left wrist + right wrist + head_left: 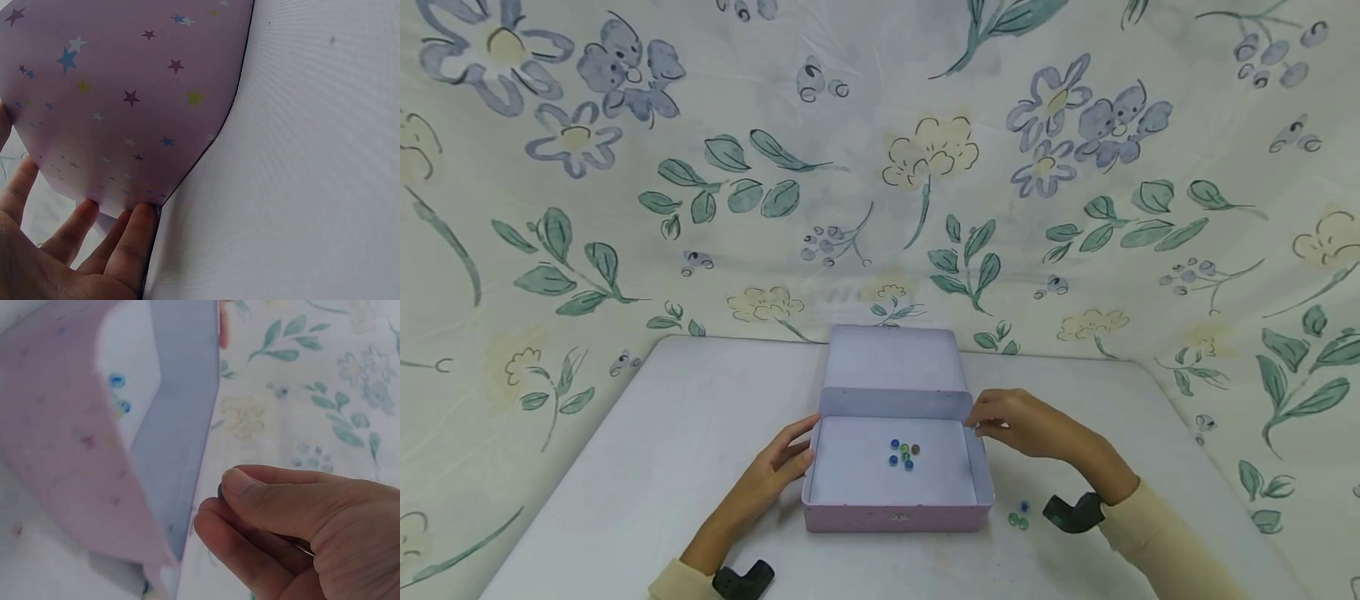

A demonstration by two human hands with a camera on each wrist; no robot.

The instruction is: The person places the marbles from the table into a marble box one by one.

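A pink tin box with small stars stands open in the middle of the white table, its lid upright at the back. Several small glass marbles, blue, green and brown, lie together on the box floor. My left hand rests with straight fingers against the box's left wall. My right hand hovers at the box's right rear corner. Its thumb and fingers pinch a small dark marble, mostly hidden.
Two loose marbles, one blue and one green, lie on the table just right of the box's front corner. A floral cloth hangs behind and around the table. Bare table surface lies to the left and right.
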